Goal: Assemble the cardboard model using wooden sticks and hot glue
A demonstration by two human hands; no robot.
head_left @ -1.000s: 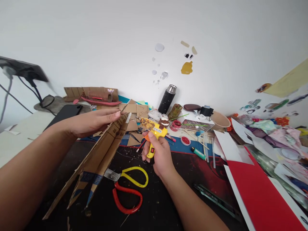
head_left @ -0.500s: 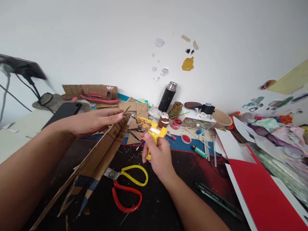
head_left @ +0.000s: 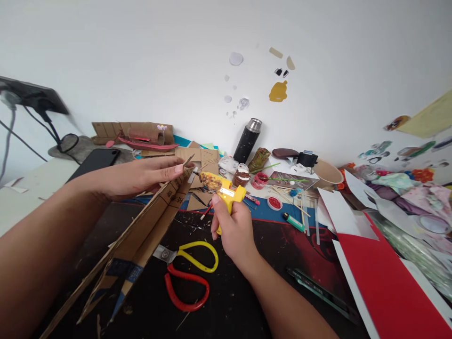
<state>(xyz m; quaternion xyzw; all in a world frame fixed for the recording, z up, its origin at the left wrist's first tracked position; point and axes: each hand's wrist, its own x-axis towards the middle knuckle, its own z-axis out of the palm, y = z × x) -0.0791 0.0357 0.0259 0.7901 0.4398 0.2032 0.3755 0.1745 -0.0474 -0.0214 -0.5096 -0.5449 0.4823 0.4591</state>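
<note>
My left hand [head_left: 144, 175] grips the far end of a folded cardboard piece [head_left: 141, 238], thumb on its near side and fingers behind. The cardboard slants down toward me, with blue-printed, cut points at its lower end. In my right hand [head_left: 233, 226] is a yellow hot glue gun [head_left: 228, 193], fingers wrapped round its handle. Its stained nozzle points left, close to the cardboard's upper end; whether they touch I cannot tell. Scissors [head_left: 190, 278] with one yellow and one red handle lie below, their blades partly hidden under the cardboard.
A utility knife [head_left: 321, 292] lies right of my right forearm, beside red card [head_left: 399, 278]. Behind stand paint jars [head_left: 260, 181] and a black flask [head_left: 248, 140]. A cardboard boat [head_left: 148, 141] and a phone [head_left: 93, 162] are at back left. A glue stick-like green tube [head_left: 294, 222] lies right.
The view has shifted slightly. Both hands keep their grip, and the glue gun's nozzle stays beside the cardboard's upper end with hardly any movement.
</note>
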